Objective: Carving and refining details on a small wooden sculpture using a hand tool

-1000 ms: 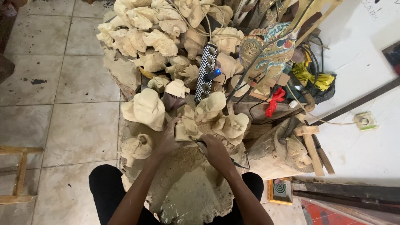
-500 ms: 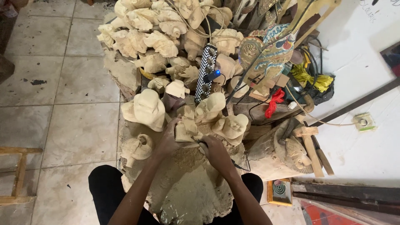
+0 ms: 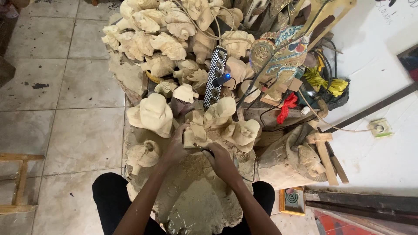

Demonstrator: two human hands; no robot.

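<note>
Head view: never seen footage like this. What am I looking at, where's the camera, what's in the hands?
There is no machine here. The camera sits on a person's head and looks down, so the two bare arms coming up from the bottom edge are the wearer's own, with dark trousers below.

The left hand grips a small pale wooden carving, steadying it on a rough work block covered in wood dust. The right hand holds a thin dark tool against that piece; its tip is too small to make out.

Around them lies a heap of unfinished pale carvings. Further back are a black-and-white checkered power strip, painted flat figures and tangled cables. The floor is tiled, with a wooden stool at the left edge.
</note>
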